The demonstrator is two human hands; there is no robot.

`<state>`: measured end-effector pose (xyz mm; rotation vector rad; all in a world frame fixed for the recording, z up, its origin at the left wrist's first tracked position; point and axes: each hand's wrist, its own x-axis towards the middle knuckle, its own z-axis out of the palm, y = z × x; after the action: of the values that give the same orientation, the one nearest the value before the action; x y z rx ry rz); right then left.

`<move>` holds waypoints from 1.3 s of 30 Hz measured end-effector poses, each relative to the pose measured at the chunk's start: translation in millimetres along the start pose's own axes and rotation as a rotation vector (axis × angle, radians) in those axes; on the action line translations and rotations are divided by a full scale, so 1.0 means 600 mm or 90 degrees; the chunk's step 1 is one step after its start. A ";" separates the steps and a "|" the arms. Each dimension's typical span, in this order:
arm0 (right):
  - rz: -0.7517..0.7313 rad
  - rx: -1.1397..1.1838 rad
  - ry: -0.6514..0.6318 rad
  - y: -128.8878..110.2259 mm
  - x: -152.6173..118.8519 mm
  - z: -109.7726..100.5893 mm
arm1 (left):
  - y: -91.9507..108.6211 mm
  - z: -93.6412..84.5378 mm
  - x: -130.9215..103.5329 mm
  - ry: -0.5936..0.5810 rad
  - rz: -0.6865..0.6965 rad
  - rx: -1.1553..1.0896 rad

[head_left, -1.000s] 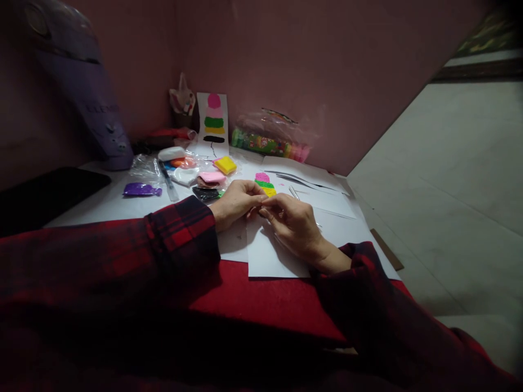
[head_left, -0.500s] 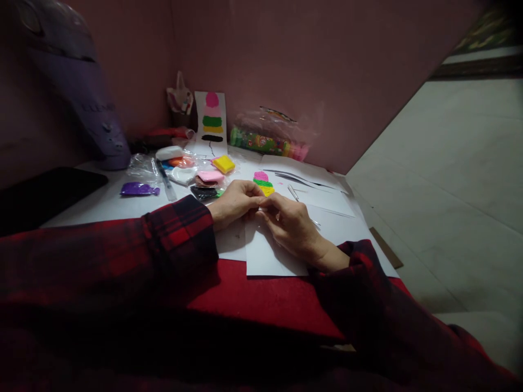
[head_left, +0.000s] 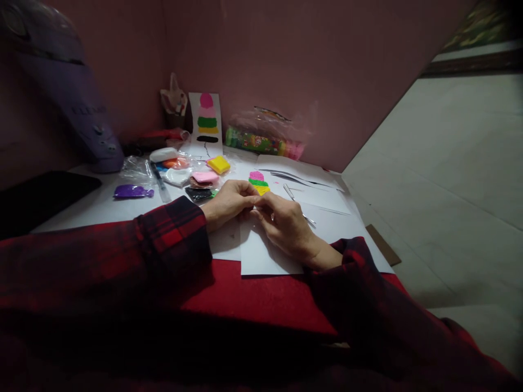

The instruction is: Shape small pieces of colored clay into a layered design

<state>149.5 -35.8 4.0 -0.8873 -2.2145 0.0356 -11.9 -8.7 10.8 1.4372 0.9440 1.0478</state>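
Note:
My left hand (head_left: 231, 202) and my right hand (head_left: 288, 226) meet fingertip to fingertip over white paper (head_left: 265, 256). Both are pinched closed on something small and pale, mostly hidden by the fingers. Just beyond them lies a textured pink, green and yellow shape (head_left: 257, 182) on the paper, its lower part covered by my hands. A slim metallic tool (head_left: 288, 191) rests to the right, partly behind my right hand. Left of my left hand are a black packet (head_left: 198, 194), a pink packet (head_left: 205, 178) and a yellow block (head_left: 218, 164).
A purple packet (head_left: 133, 191) and a clear-barrelled pen (head_left: 160, 182) lie at left, near a large purple bottle (head_left: 92, 114) and a dark flat object (head_left: 49, 193). At the back stand a coloured drawing (head_left: 208, 122) and a bag of coloured sticks (head_left: 261, 141).
The whole view has shifted slightly, so things appear a little further left. My hands remain pinched together in nearly the same pose.

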 end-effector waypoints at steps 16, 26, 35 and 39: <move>0.300 0.226 0.164 0.022 0.004 0.010 | 0.000 0.006 -0.002 0.005 0.018 -0.146; 0.245 0.318 0.117 0.020 0.000 0.012 | -0.003 0.003 -0.004 -0.087 0.015 -0.128; 0.227 0.254 0.124 0.016 -0.001 0.010 | 0.008 0.008 -0.006 0.003 0.035 -0.098; 0.229 0.266 0.120 0.014 0.000 0.010 | 0.010 0.010 -0.006 0.052 0.024 -0.080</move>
<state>150.9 -28.1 -2.8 -0.9886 -1.7595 0.5417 -7.0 -14.7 16.1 1.3207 0.8965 1.1808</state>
